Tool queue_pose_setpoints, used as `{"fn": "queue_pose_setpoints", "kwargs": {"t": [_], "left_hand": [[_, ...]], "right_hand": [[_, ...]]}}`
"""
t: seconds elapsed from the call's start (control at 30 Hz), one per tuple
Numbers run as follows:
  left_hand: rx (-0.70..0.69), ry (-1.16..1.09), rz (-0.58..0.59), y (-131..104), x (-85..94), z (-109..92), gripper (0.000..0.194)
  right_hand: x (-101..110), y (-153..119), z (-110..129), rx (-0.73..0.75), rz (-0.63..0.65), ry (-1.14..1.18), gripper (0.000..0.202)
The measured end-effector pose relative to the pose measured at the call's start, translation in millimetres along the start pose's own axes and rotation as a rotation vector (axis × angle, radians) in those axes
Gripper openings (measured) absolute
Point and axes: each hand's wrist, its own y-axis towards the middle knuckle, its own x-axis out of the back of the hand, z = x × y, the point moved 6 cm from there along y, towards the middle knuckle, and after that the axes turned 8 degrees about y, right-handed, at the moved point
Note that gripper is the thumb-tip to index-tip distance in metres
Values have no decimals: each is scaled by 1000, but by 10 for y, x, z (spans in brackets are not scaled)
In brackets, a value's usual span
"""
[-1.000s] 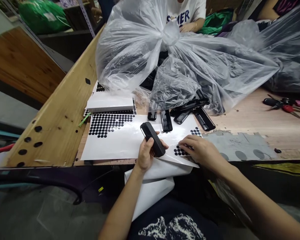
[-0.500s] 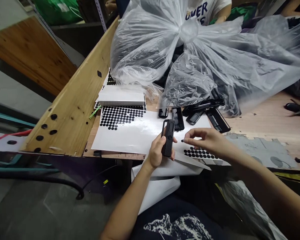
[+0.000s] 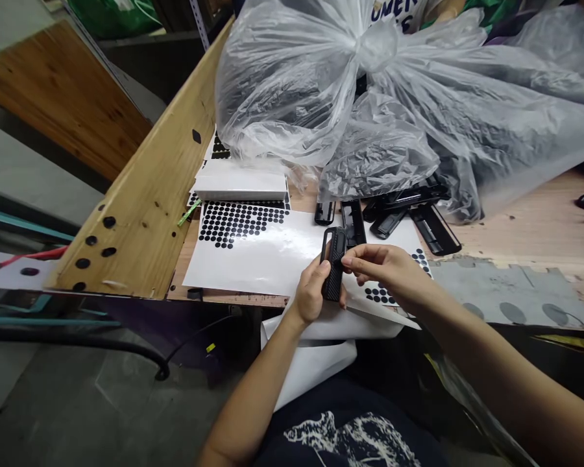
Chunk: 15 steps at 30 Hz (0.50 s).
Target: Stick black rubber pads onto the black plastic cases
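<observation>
My left hand (image 3: pixel 311 292) grips a black textured plastic part (image 3: pixel 333 264) upright, with an open slot at its upper left. My right hand (image 3: pixel 377 264) is pinched at the right side of this part, its fingertips against the surface. Whatever lies between those fingertips is too small to make out. Beneath and beside both hands is a white sheet (image 3: pixel 243 259) bearing rows of round black stickers (image 3: pixel 233 220). Further black plastic parts (image 3: pixel 353 222) lie just beyond the hands.
Large clear plastic bags (image 3: pixel 292 84) cover the back of the table. A wooden board (image 3: pixel 150 175) with stuck-on black dots borders the left. A white box (image 3: pixel 246 181) sits at back left, near a grey mat (image 3: pixel 506 292) on the right. Across the table is a person's shirt.
My right hand has moved left, bringing the small black dot in its fingertips to the held part, where the dot is now hidden. The view has shifted slightly.
</observation>
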Motion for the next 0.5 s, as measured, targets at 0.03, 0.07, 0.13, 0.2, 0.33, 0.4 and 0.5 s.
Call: {"fn": "queue_pose_setpoints", "kwargs": {"t": [0.03,0.07,0.13,0.2,0.33,0.4,0.5], "left_hand": [[-2,1,2,2,2,3,52],[-5,1,5,4,3,5,51],[-13,-1,7,6,5,3,48],[-16,-3,7,5,7,1,46],[-17,2,4,-1,13,-1,45],[-21,4,8,-1,14,-3,45],[-29,0,16,3,11,-10,45]], "right_hand": [[-2,-3,8,7,-6,-17,48],[-3,-5,13,14,-12,-33,48],[-7,-12,18,27,-19,-60,48],[-11,-20,23,44,-24,-80,47],[-17,-39,35,66,-32,-116,45],[-25,-50,45,69,-31,-125,44],[-34,-68,76,77,-43,-153,43]]}}
